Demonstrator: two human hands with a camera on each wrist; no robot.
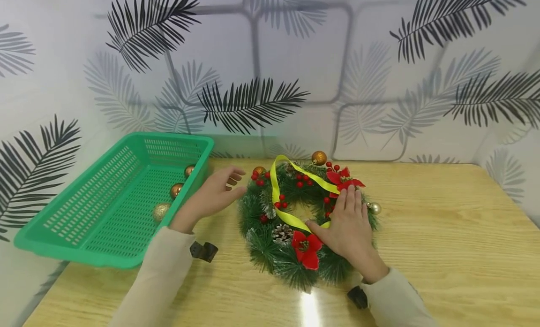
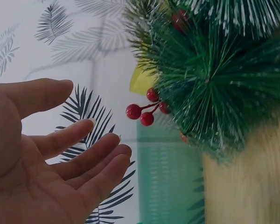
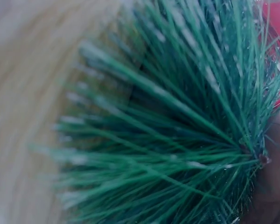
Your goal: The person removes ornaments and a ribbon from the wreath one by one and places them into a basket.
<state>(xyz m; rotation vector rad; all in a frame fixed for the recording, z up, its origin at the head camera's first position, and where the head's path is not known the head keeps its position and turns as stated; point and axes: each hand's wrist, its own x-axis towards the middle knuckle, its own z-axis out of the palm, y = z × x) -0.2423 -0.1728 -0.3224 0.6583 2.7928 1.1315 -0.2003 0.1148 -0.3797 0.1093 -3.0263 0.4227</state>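
A green Christmas wreath (image 1: 260, 254) lies on the table, set with red flowers (image 1: 306, 250), red berries, pinecones (image 1: 282, 234) and baubles. A loop of yellow ribbon (image 1: 275, 188) lies across it. My right hand (image 1: 350, 224) rests on the wreath's right side, fingers extended, over part of the ribbon and just below the upper red flower (image 1: 343, 179). Pine needles (image 3: 168, 140) fill the right wrist view. Off the wreath's left side, my left hand (image 1: 215, 193) is held in the air, fingers loosely bent and holding nothing. Red berries (image 2: 134, 111) appear beyond its fingertips in the left wrist view.
A green plastic basket (image 1: 90, 259) stands at the left, with a gold glitter bauble (image 1: 161, 212) and copper baubles (image 1: 176, 190) along its right side. An orange bauble (image 1: 318, 158) sits at the wreath's far edge. A leaf-patterned backdrop (image 1: 295, 59) rises behind the wooden table (image 1: 443, 233).
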